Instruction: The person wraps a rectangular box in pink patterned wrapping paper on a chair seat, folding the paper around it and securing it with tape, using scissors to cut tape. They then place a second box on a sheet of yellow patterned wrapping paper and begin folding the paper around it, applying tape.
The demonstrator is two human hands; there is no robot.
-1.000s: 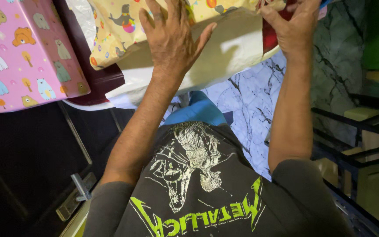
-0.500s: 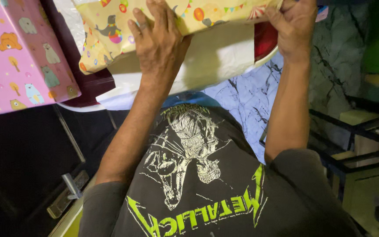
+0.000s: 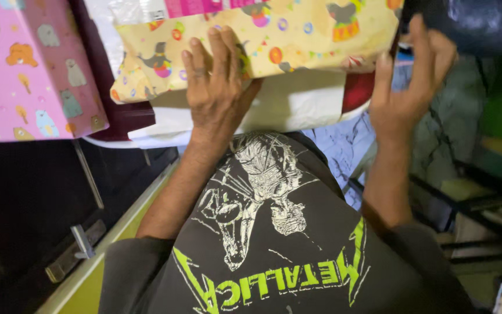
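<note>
A yellow gift-wrapped parcel [image 3: 297, 35] with colourful animal and ball prints lies on a white sheet [image 3: 297, 107] at the top of the view. My left hand [image 3: 219, 81] presses flat on the parcel's near edge, fingers spread. My right hand [image 3: 408, 87] is raised at the parcel's right end, fingers apart, gripping nothing that I can see. Its fingertips reach a dark shiny object [image 3: 477, 23] at the top right. My dark printed shirt [image 3: 274, 244] fills the bottom of the view.
A pink gift-wrapped box [image 3: 30, 70] with animal prints stands at the upper left. A dark red surface [image 3: 126, 119] lies under the white sheet. Marbled flooring [image 3: 344, 151] shows between my arms. A dark metal rack [image 3: 483, 209] is at the right, and a dark cabinet front [image 3: 24, 215] at the left.
My right hand has come off the parcel's upper right corner and now sits open beside its end. My left hand stays flat on the wrapping, which has shifted slightly.
</note>
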